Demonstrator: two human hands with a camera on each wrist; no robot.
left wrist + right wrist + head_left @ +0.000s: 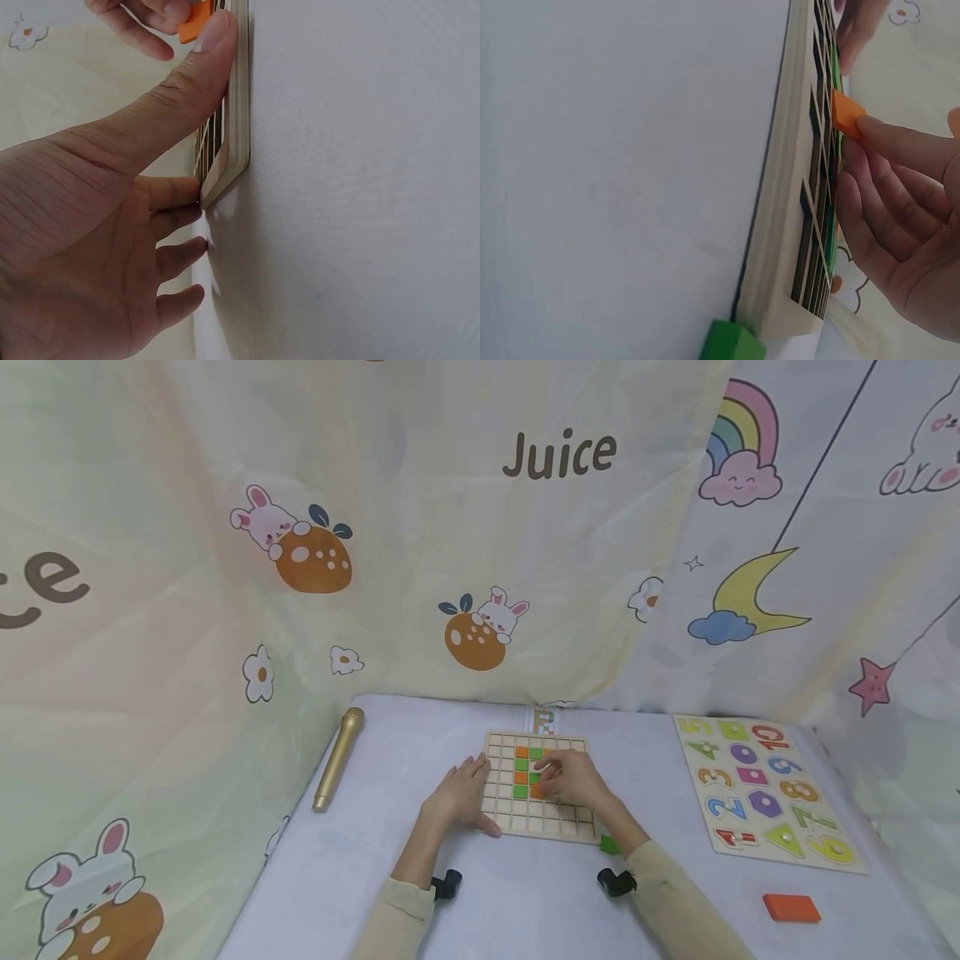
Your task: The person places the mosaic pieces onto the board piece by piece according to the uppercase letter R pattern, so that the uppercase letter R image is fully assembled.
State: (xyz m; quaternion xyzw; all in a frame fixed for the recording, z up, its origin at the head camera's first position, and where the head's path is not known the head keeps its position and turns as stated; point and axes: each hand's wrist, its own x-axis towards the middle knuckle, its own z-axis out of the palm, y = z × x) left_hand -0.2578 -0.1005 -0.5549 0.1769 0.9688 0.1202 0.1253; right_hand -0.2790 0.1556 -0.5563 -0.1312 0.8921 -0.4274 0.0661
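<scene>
A wooden grid board (pixel 540 827) lies on the white table with orange and green square tiles set in some of its cells. My left hand (pixel 459 795) rests against the board's left side. In the left wrist view its thumb (pixel 169 101) lies along the near edge and the other fingers extend past the corner. Over the middle of the board, my right hand (pixel 573 779) pinches an orange square tile (pixel 847 114) between thumb and fingertips, tilted against the grid. The right hand hides some cells. By the board's near right corner sits a green block (pixel 609 844).
A number-and-shape puzzle board (pixel 750 827) lies at the right, with an orange-red block (pixel 792 907) nearer. To the left is a gold rod-like object (pixel 339 760). A small patterned card (pixel 545 720) lies behind the grid. Printed cloth (pixel 420 527) hangs around the table.
</scene>
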